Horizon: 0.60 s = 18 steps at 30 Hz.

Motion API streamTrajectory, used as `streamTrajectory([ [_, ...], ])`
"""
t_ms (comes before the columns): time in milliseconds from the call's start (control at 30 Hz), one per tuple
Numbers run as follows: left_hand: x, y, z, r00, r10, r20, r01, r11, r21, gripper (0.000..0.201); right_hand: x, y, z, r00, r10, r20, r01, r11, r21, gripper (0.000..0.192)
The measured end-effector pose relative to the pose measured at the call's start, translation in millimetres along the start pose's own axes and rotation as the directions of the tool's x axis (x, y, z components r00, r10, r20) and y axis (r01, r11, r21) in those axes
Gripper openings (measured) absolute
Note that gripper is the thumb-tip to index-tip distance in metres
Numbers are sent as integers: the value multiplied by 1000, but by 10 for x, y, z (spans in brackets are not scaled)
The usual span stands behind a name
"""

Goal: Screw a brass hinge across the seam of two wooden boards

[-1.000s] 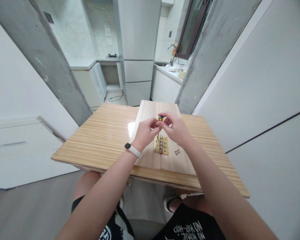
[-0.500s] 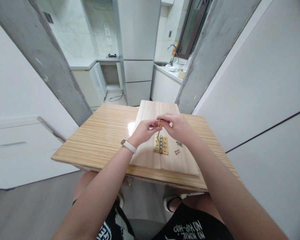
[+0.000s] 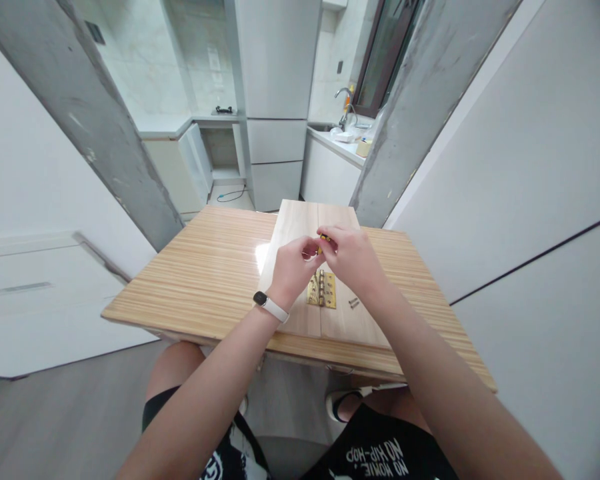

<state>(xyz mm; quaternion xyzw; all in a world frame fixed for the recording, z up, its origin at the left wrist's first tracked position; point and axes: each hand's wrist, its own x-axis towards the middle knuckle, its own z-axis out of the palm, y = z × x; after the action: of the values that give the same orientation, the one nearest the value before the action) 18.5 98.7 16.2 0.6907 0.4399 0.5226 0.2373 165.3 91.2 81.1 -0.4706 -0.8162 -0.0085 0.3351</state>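
Observation:
Above the boards my right hand (image 3: 347, 253) is closed around the yellow-and-black handle of a screwdriver (image 3: 325, 237). My left hand (image 3: 294, 261) is bent in from the other side, its fingers pinched at the lower part of the same screwdriver. The screwdriver's tip points down toward the left leaf of a brass hinge (image 3: 330, 290). That hinge lies open across the seam between two pale wooden boards (image 3: 300, 223), its knuckle along the seam. Loose screws (image 3: 354, 303) lie on the right board, near my right forearm.
The boards rest on a wood-grain table (image 3: 195, 280). Beyond it stand a tall refrigerator (image 3: 277, 67), a counter with a faucet (image 3: 343, 100), and an open cabinet (image 3: 223, 150). Bare grey pillars (image 3: 420, 87) flank the space.
My left hand has rotated and moved slightly, its wrist shifting right and nearer to me. The right hand has turned a little on the handle, and its forearm now covers some loose screws.

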Motion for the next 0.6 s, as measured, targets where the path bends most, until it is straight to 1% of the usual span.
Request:
streamTrajectory([
  [67, -20, 48, 39, 999, -15, -31, 16, 998, 56, 6, -25, -60, 40, 999, 20, -29, -21, 999, -36, 18],
  [167, -38, 97, 70, 998, -22, -63, 29, 994, 105, 10, -52, -124, 98, 996, 50, -76, -56, 996, -69, 19],
  [267, -42, 103, 66, 996, -34, -83, 44, 991, 129, 11, -38, -112, 104, 997, 45, -70, -49, 997, -56, 18],
  [333, -39, 86, 49, 996, -33, -87, 44, 990, 134, 12, -14, -59, 67, 1000, 17, -25, -17, 1000, 2, 15],
  [400, -30, 60, 30, 997, -23, -78, 31, 993, 112, 17, 10, 11, 8, 1000, -1, 28, -1, 996, 95, 15],
  [500, 0, 14, 4, 999, -6, -33, 7, 1000, 27, 25, 27, 117, -73, 996, 14, 89, -35, 971, 237, 23],
  [600, 52, -39, -20, 999, 13, 42, -10, 997, -74, 29, 31, 203, -104, 990, 42, 131, -85, 937, 338, 30],
])
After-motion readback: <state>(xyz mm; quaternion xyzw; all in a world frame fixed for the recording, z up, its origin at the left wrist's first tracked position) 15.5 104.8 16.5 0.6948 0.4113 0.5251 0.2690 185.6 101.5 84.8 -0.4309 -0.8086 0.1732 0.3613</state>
